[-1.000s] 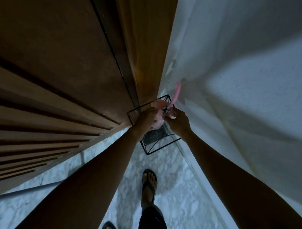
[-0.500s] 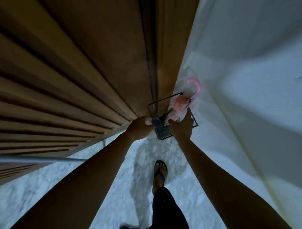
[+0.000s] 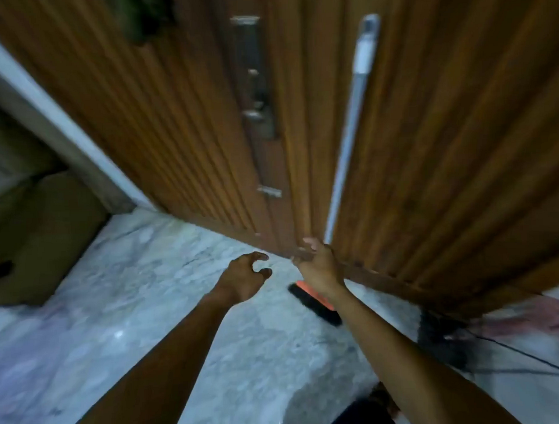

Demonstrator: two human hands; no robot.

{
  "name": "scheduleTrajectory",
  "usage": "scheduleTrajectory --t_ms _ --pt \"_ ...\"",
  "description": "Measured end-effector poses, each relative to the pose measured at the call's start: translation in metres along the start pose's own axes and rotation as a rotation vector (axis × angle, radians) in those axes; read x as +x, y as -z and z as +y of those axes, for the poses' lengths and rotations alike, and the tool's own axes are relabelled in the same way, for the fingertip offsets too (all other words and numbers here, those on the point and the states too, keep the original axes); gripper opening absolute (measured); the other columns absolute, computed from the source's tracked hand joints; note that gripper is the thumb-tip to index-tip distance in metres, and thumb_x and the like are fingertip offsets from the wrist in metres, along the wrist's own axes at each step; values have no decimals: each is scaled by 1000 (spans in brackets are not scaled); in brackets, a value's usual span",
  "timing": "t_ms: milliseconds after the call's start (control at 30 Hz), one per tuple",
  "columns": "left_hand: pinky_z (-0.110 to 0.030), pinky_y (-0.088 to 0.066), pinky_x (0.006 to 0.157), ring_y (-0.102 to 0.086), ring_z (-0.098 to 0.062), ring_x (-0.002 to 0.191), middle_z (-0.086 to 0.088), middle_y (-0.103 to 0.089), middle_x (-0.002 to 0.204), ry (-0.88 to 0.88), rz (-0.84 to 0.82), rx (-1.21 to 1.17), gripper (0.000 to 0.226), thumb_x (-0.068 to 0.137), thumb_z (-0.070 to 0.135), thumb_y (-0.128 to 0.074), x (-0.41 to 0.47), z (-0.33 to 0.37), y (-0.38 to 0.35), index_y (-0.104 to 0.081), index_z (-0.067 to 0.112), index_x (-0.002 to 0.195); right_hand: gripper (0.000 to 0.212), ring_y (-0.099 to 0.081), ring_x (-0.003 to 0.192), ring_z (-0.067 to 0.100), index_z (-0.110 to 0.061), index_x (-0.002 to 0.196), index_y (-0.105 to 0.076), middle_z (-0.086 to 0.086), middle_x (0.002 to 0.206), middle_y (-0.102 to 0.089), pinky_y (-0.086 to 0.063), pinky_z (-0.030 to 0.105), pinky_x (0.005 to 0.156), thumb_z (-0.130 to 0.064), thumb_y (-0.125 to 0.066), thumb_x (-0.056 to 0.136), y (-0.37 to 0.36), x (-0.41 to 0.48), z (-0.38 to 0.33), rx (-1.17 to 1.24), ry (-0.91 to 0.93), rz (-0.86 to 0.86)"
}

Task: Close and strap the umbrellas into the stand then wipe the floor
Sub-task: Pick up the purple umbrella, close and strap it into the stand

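Observation:
A long silver mop handle (image 3: 348, 130) leans against the slatted wooden door (image 3: 443, 142). Its orange and black head (image 3: 313, 301) rests on the marble floor (image 3: 148, 311). My right hand (image 3: 318, 267) is in front of the handle's lower end, fingers spread to the left of it; no grip shows. My left hand (image 3: 245, 278) hovers over the floor beside it with loosely curled fingers and holds nothing. The black wire umbrella stand (image 3: 505, 359) stands at the lower right by the door. A blurred pink umbrella (image 3: 535, 317) lies within it.
Brown cardboard boxes (image 3: 41, 236) are stacked at the left against a white door frame (image 3: 63, 124). A metal lock plate (image 3: 255, 111) is mounted on the door. My foot (image 3: 383, 398) shows at the bottom edge.
Both hands have left the pink umbrella and the stand. The view has swung left, the stand now sits at the lower right, and my hands have moved to the mop handle.

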State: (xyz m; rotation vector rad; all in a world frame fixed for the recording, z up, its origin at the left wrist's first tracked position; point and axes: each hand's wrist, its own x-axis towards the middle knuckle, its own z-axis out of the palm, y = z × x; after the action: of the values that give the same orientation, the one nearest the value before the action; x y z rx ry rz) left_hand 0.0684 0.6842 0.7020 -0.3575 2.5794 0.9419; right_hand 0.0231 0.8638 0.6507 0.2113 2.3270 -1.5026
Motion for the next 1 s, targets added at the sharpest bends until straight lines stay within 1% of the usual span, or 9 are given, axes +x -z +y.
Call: scheduleTrajectory --t_ms 100,200,367,467,533,633,767,900,1000 --pt "-31 -42 106 -52 -23 132 0 -53 148 100 152 -53 41 95 35 -63 -65 -121 76 -60 26 135 53 -54 128 20 -27 134 -58 -2 139 -56 -46 32 102 -36 -75 84 -131 -36 -61 -113 130 -192" --pt "-37 -40 111 -49 -24 135 -1 -52 149 243 286 -102 42 95 36 -63 -130 -231 142 -59 25 135 52 -55 126 22 -28 134 -57 2 142 -53 -45 32 99 -37 -74 86 -258 -79 -107 -203 230 -359" --pt "-32 -42 107 -54 -22 129 -2 -59 142 434 530 -209 39 93 33 -65 -237 -379 219 -62 24 131 55 -54 128 25 -29 140 -53 4 149 -46 -48 39 103 -39 -72 89 -431 -155 -163 -293 332 -644" --pt "-32 -45 98 -59 -20 117 0 -57 143 551 596 -318 40 94 34 -63 -285 -451 234 -61 25 132 54 -51 130 23 -30 141 -51 2 151 -44 -47 32 92 -38 -70 92 -513 -193 -178 -353 383 -802" --pt "-31 -43 97 -58 -21 121 0 -56 144 611 633 -374 39 94 35 -63 -306 -496 241 -61 25 132 52 -51 127 21 -31 141 -51 1 152 -43 -44 29 86 -36 -70 92 -565 -209 -186 -388 415 -890" --pt "-30 -41 100 -54 -22 129 -1 -55 145 695 667 -440 39 93 35 -63 -322 -564 250 -62 24 130 52 -54 116 19 -29 141 -52 2 150 -45 -47 31 89 -36 -70 92 -647 -220 -198 -485 461 -997" --pt "-32 -39 103 -51 -22 132 -1 -56 144 807 677 -506 39 93 36 -62 -319 -659 270 -62 24 130 51 -53 130 24 -25 139 -55 4 147 -50 -49 37 101 -34 -71 91 -767 -217 -209 -618 502 -1105" --pt "-32 -39 105 -51 -24 132 -3 -55 145 951 692 -662 42 94 36 -62 -292 -766 274 -60 22 134 48 -57 124 24 -20 136 -57 5 140 -56 -48 33 95 -32 -70 92 -895 -200 -202 -794 480 -1206" --pt "-32 -38 105 -52 -25 131 -6 -53 146 1072 774 -809 45 95 37 -63 -247 -861 246 -57 21 137 45 -58 119 21 -22 136 -57 5 139 -57 -48 29 92 -33 -68 93 -996 -170 -159 -905 452 -1242"
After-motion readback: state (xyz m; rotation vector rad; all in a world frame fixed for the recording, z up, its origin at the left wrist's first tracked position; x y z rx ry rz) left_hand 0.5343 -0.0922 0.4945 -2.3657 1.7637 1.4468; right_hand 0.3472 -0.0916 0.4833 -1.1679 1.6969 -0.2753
